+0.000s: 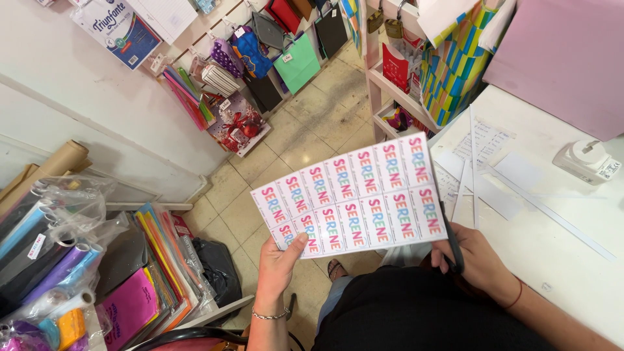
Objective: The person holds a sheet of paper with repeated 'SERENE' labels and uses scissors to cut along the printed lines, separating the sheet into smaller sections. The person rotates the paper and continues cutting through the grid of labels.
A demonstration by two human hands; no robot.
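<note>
**Printed sheet held up, scissors at its edge**

The left hand pinches the sheet of colourful labels at its 7 o'clock corner, thumb on top and fingers behind. The sheet hangs above the tiled floor. At its 4 o'clock corner, the right hand has its fingers closed through black scissors. Cut paper strips lie on the white counter at 3 o'clock.

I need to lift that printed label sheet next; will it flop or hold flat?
The sheet, pinched at one corner by the left hand, stays nearly flat, so probably light card. The right hand holds scissors at its edge; it likely cuts and bends easily.
</note>
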